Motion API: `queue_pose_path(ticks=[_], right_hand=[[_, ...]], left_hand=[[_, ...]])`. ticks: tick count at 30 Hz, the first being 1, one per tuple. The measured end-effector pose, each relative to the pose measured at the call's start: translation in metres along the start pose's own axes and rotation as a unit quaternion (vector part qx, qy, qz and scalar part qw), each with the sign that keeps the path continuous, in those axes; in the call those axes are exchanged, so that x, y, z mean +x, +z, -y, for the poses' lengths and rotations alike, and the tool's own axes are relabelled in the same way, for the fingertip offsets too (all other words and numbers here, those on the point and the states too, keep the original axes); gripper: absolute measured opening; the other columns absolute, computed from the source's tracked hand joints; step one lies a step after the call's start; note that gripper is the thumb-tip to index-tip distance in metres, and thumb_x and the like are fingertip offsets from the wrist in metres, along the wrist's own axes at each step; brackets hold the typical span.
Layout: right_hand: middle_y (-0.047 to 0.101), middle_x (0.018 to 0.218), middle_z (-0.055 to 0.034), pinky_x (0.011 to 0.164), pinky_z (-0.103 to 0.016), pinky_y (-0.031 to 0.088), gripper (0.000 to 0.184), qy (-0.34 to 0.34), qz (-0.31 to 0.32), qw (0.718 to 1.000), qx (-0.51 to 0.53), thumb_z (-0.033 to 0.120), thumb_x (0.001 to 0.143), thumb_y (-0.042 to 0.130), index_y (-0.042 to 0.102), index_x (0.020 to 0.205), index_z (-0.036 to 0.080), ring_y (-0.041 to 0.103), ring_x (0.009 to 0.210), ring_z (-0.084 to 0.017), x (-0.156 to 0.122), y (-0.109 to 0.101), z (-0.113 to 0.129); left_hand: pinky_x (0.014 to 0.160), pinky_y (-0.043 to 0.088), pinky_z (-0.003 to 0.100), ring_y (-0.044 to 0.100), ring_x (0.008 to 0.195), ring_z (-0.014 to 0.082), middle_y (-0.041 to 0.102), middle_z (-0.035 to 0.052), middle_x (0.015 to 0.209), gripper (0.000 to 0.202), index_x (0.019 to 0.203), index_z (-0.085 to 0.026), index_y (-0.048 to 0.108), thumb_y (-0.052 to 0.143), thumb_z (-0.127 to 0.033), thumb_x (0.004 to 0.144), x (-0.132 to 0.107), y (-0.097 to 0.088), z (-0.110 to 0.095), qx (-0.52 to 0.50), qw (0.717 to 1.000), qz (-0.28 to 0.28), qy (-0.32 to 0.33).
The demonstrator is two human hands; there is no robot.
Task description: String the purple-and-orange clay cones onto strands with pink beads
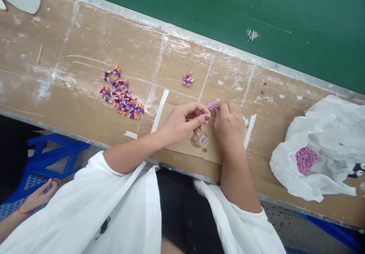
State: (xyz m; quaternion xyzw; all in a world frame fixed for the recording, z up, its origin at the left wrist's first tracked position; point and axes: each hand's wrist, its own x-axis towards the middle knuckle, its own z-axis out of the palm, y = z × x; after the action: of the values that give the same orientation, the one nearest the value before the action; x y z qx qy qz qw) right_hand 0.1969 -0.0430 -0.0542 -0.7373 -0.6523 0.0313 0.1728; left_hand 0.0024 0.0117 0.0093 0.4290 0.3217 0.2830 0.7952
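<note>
My left hand (186,121) is closed in a pinch, thumb against forefinger. A thin pale line shows by its fingers; what it holds is too small to name. My right hand (230,123) is also closed, knuckles up, its fingertips beside a small heap of pink-purple bead-like pieces (211,105). Whatever is in those fingers is hidden. Between and below the hands a small clear glass jar (203,139) stands on a cardboard sheet (182,147), with dark wet-looking spots around it.
Many small purple-and-orange figures (122,98) lie to the left, with a smaller group (188,79) beyond my hands. At right, a crumpled white plastic bag (291,170) holds more pink pieces (306,160). Another person's hand (42,195) shows at lower left, near a blue stool (65,151).
</note>
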Motion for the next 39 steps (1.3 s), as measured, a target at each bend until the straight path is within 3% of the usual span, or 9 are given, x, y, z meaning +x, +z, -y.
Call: queue_pose_path(ticks=[5, 9, 15, 20, 26, 32, 35, 39], right_hand=[[0.054, 0.086, -0.0024, 0.075, -0.035, 0.045, 0.011, -0.008, -0.1, 0.977, 0.188, 0.025, 0.1, 0.046, 0.05, 0.091, 0.025, 0.055, 0.083, -0.02, -0.004, -0.016, 0.002], [0.056, 0.089, -0.0006, 0.074, -0.033, 0.046, 0.006, -0.076, -0.093, 0.948, 0.296, 0.023, 0.102, 0.051, 0.053, 0.097, 0.025, 0.057, 0.082, -0.017, -0.016, -0.04, 0.02], [0.062, 0.089, -0.001, 0.072, -0.032, 0.047, 0.015, -0.163, -0.111, 0.953, 0.23, 0.013, 0.098, 0.056, 0.057, 0.103, 0.027, 0.059, 0.079, -0.017, -0.025, -0.054, 0.038], [0.063, 0.088, -0.0025, 0.069, -0.032, 0.049, 0.018, -0.191, -0.138, 0.954, 0.187, 0.01, 0.096, 0.061, 0.06, 0.104, 0.026, 0.058, 0.076, -0.017, -0.026, -0.058, 0.042], [0.069, 0.091, -0.0019, 0.069, -0.032, 0.053, 0.025, -0.13, -0.166, 0.943, 0.256, 0.008, 0.092, 0.066, 0.065, 0.108, 0.027, 0.065, 0.079, -0.017, -0.032, -0.055, 0.049], [0.071, 0.088, -0.0003, 0.058, -0.03, 0.055, 0.018, -0.038, -0.118, 0.923, 0.363, 0.014, 0.092, 0.069, 0.068, 0.102, 0.028, 0.067, 0.076, -0.016, -0.04, -0.054, 0.057], [0.07, 0.087, 0.0004, 0.055, -0.028, 0.055, 0.013, -0.004, -0.098, 0.913, 0.397, 0.015, 0.092, 0.068, 0.069, 0.097, 0.027, 0.066, 0.07, -0.014, -0.042, -0.055, 0.057], [0.07, 0.084, 0.0008, 0.054, -0.029, 0.055, 0.01, 0.005, -0.068, 0.909, 0.412, 0.017, 0.09, 0.071, 0.068, 0.091, 0.026, 0.063, 0.065, -0.013, -0.041, -0.058, 0.051]], left_hand=[[0.051, 0.053, 0.016, 0.06, 0.054, 0.004, 0.063, -0.0032, 0.07, 0.037, 0.087, -0.013, 0.065, 0.082, -0.045, 0.081, -0.003, 0.0, 0.001, 0.019, 1.0, 0.01, -0.016], [0.052, 0.051, 0.015, 0.059, 0.053, 0.0041, 0.063, -0.0036, 0.063, 0.038, 0.082, -0.013, 0.068, 0.086, -0.045, 0.076, -0.006, 0.004, -0.001, 0.028, 0.997, 0.045, -0.049], [0.051, 0.048, 0.018, 0.057, 0.052, 0.0054, 0.062, -0.0024, 0.059, 0.044, 0.079, -0.012, 0.068, 0.089, -0.05, 0.072, -0.006, 0.005, -0.004, 0.003, 0.993, 0.079, -0.087], [0.05, 0.047, 0.018, 0.056, 0.052, 0.0054, 0.061, -0.003, 0.058, 0.045, 0.083, -0.012, 0.068, 0.086, -0.052, 0.075, -0.004, 0.002, -0.004, 0.003, 0.991, 0.106, -0.085], [0.047, 0.042, 0.017, 0.054, 0.053, 0.0038, 0.061, -0.0027, 0.065, 0.052, 0.08, -0.013, 0.06, 0.082, -0.06, 0.077, -0.007, 0.007, -0.005, -0.031, 0.99, 0.104, -0.091], [0.049, 0.042, 0.018, 0.051, 0.053, 0.0046, 0.055, -0.0043, 0.062, 0.052, 0.081, -0.016, 0.056, 0.078, -0.062, 0.08, -0.008, 0.007, -0.003, -0.017, 0.991, 0.115, -0.064], [0.052, 0.043, 0.019, 0.051, 0.055, 0.0053, 0.055, -0.0037, 0.065, 0.046, 0.081, -0.016, 0.056, 0.072, -0.059, 0.087, -0.008, 0.004, -0.003, 0.04, 0.99, 0.13, -0.03], [0.063, 0.044, 0.021, 0.054, 0.065, 0.0082, 0.06, -0.0012, 0.069, 0.029, 0.081, -0.018, 0.06, 0.061, -0.043, 0.095, -0.007, 0.0, -0.004, 0.216, 0.967, 0.112, 0.07]])
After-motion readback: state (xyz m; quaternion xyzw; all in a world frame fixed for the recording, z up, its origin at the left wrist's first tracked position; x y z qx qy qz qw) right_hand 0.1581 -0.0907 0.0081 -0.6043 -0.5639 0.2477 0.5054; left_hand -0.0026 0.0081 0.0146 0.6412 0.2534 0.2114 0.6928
